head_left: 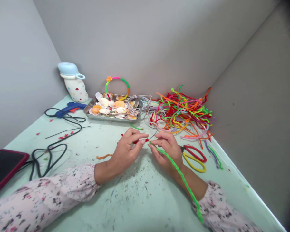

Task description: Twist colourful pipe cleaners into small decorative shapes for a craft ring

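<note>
My left hand [125, 148] is closed in a pinch on a thin grey wire wrapped with red fuzzy stem; most of the wrapped part is hidden by the fingers. Close beside it, my right hand [168, 153] pinches a bright green pipe cleaner [176, 166] near one end, where it meets the wrapped wire. The rest of the green length trails over my right wrist toward the sleeve. Bare grey wire [156, 127] curves up behind the fingertips toward the loops at the back. An orange pipe cleaner piece [103, 157] lies left of my left hand.
A metal tray [106, 118] of seashells stands behind, with a multicoloured ring [129, 88] and coiled wire [148, 104]. Pipe cleaners [183, 109] heap at right, near scissors [194, 158]. Leftward are a bottle [76, 88], blue glue gun [67, 109], black cord [60, 138] and phone [6, 167].
</note>
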A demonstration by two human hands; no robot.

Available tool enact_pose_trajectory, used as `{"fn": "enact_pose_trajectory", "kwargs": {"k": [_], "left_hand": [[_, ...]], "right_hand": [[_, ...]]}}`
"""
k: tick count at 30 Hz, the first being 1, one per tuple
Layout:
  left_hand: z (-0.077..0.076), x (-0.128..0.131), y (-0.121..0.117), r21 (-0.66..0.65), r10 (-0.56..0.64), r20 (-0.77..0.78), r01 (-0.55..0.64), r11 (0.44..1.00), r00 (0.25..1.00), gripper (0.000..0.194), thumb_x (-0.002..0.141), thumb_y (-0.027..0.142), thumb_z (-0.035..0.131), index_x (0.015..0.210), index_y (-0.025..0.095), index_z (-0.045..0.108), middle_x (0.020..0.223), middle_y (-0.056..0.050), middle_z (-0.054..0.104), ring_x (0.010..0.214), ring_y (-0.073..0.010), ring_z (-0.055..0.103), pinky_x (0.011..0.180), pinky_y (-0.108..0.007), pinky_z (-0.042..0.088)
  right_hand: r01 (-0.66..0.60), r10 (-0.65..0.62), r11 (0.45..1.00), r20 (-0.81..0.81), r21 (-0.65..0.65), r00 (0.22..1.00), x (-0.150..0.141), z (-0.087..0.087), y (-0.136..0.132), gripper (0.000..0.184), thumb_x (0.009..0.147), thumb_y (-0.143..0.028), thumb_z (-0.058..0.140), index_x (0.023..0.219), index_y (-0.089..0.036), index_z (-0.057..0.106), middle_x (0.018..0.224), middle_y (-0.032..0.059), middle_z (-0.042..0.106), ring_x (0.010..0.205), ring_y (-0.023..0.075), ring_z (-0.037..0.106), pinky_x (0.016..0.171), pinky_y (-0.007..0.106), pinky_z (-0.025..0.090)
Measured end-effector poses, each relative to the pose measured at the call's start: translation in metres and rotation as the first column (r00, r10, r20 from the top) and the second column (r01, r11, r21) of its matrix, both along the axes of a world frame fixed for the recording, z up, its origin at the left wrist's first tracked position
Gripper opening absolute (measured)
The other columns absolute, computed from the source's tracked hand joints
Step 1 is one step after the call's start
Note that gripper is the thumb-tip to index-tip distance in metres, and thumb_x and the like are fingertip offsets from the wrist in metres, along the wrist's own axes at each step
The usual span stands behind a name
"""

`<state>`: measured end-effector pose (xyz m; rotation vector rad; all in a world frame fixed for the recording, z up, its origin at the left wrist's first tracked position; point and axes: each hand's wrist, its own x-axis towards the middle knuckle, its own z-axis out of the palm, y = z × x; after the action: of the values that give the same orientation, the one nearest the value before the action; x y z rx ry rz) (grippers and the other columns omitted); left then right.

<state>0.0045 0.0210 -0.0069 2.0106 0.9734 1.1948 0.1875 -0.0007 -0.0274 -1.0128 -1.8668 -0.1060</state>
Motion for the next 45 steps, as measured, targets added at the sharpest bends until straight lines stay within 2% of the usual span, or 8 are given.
{"fn": "enact_pose_trajectory", "kwargs": {"k": [5, 10, 15, 21, 24, 27, 34, 45], "left_hand": [[-0.0009, 0.0008, -0.0003, 0.003, -0.003, -0.017, 0.003, 1.0, 1.0, 0.025, 0.089, 0.018, 0.053, 0.108, 0.023, 0.068, 0.094, -0.005, 0.057, 0.094, -0.0169, 0.055, 0.086, -0.032, 0.045], [-0.0015, 0.0011, -0.0005, -0.012, -0.011, -0.052, 0.011, 1.0, 0.999, 0.025, 0.089, 0.017, 0.052, 0.107, 0.02, 0.068, 0.096, -0.006, 0.056, 0.094, -0.0169, 0.055, 0.086, -0.032, 0.045], [-0.0035, 0.0015, -0.0004, 0.015, -0.03, -0.087, 0.032, 0.999, 0.996, 0.027, 0.087, 0.015, 0.052, 0.111, 0.02, 0.065, 0.099, -0.006, 0.056, 0.096, -0.0169, 0.054, 0.084, -0.03, 0.045], [-0.0037, 0.002, -0.0009, 0.009, 0.047, -0.164, -0.046, 0.999, 0.985, 0.031, 0.085, 0.019, 0.056, 0.115, 0.02, 0.058, 0.098, -0.004, 0.058, 0.087, -0.0165, 0.057, 0.081, -0.032, 0.044], [-0.0035, 0.0017, -0.001, -0.007, 0.078, -0.208, -0.081, 0.997, 0.975, 0.024, 0.084, 0.022, 0.058, 0.108, 0.019, 0.058, 0.096, -0.003, 0.06, 0.085, -0.0169, 0.057, 0.083, -0.035, 0.042], [-0.0043, 0.0021, -0.0006, -0.016, 0.035, -0.233, -0.04, 0.999, 0.972, 0.013, 0.085, 0.023, 0.056, 0.096, 0.019, 0.062, 0.095, -0.003, 0.061, 0.09, -0.0181, 0.057, 0.086, -0.036, 0.04], [-0.0051, 0.0033, 0.0012, -0.09, -0.016, -0.111, 0.006, 0.996, 0.994, 0.011, 0.084, 0.019, 0.055, 0.091, 0.019, 0.063, 0.089, -0.002, 0.061, 0.087, -0.0159, 0.058, 0.08, -0.03, 0.044], [-0.0044, 0.0028, 0.0003, -0.011, 0.066, -0.143, -0.068, 0.998, 0.988, 0.011, 0.085, 0.021, 0.058, 0.091, 0.022, 0.068, 0.09, 0.0, 0.066, 0.089, -0.0165, 0.058, 0.086, -0.034, 0.04]], "right_hand": [[-0.055, 0.056, 0.998, 0.061, -0.009, 0.997, 0.0001, 0.0021, -0.0007, 0.019, 0.081, -0.014, 0.059, 0.097, -0.023, 0.061, 0.117, 0.0107, 0.06, 0.091, 0.0185, 0.065, 0.08, 0.035, 0.055], [-0.05, 0.051, 0.999, 0.143, -0.014, 0.988, 0.0007, 0.0027, -0.0003, 0.016, 0.082, -0.014, 0.056, 0.095, -0.023, 0.059, 0.111, 0.0093, 0.066, 0.096, 0.0187, 0.066, 0.082, 0.033, 0.055], [-0.036, 0.035, 0.999, 0.149, 0.004, 0.988, 0.0005, 0.0016, 0.0013, 0.015, 0.082, -0.013, 0.056, 0.094, -0.022, 0.058, 0.105, 0.0089, 0.067, 0.095, 0.0178, 0.065, 0.082, 0.032, 0.055], [-0.041, 0.032, 0.997, 0.139, 0.062, 0.99, -0.0014, 0.0014, 0.0028, 0.013, 0.082, -0.012, 0.057, 0.092, -0.021, 0.058, 0.102, 0.0092, 0.067, 0.093, 0.0177, 0.066, 0.079, 0.031, 0.057], [-0.038, 0.029, 0.997, 0.134, 0.06, 0.991, -0.0018, 0.0018, 0.0025, 0.013, 0.082, -0.012, 0.058, 0.091, -0.021, 0.058, 0.102, 0.0095, 0.067, 0.092, 0.0176, 0.066, 0.078, 0.031, 0.057], [-0.039, 0.03, 0.997, 0.133, 0.064, 0.991, -0.0017, 0.0019, 0.0022, 0.015, 0.081, -0.011, 0.058, 0.092, -0.021, 0.057, 0.102, 0.0093, 0.067, 0.092, 0.0174, 0.066, 0.078, 0.031, 0.057], [-0.047, 0.037, 0.997, 0.145, 0.064, 0.989, 0.0002, 0.0002, 0.0028, 0.016, 0.08, -0.011, 0.059, 0.093, -0.02, 0.058, 0.103, 0.0095, 0.067, 0.093, 0.0178, 0.066, 0.08, 0.03, 0.056], [-0.062, 0.05, 0.996, 0.16, 0.071, 0.986, -0.0006, 0.0017, 0.0024, 0.015, 0.08, -0.011, 0.06, 0.092, -0.02, 0.058, 0.103, 0.0107, 0.067, 0.094, 0.0188, 0.066, 0.08, 0.032, 0.056]]}}
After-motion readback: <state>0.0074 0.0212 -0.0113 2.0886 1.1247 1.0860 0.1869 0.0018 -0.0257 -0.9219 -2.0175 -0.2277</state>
